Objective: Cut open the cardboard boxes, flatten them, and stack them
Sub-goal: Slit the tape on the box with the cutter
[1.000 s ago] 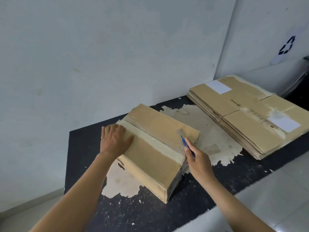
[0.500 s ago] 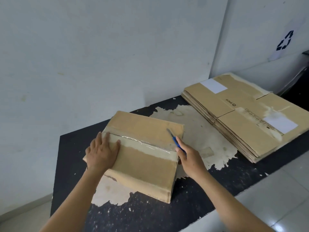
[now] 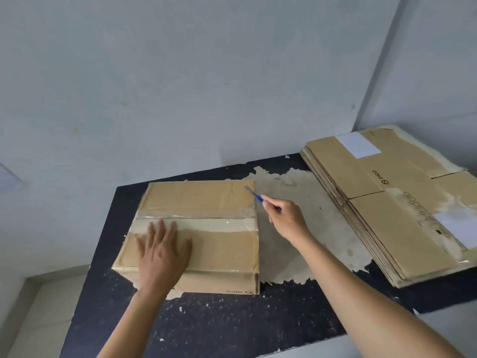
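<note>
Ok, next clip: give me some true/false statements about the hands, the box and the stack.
1. The left hand lies flat on the taped box. True.
2. The right hand grips a blue-handled cutter. True.
3. The taped box is already flattened. False: it stands closed, its front wall showing.
4. The stack of flattened boxes lies left of the taped box. False: it lies to its right, on the black table.
</note>
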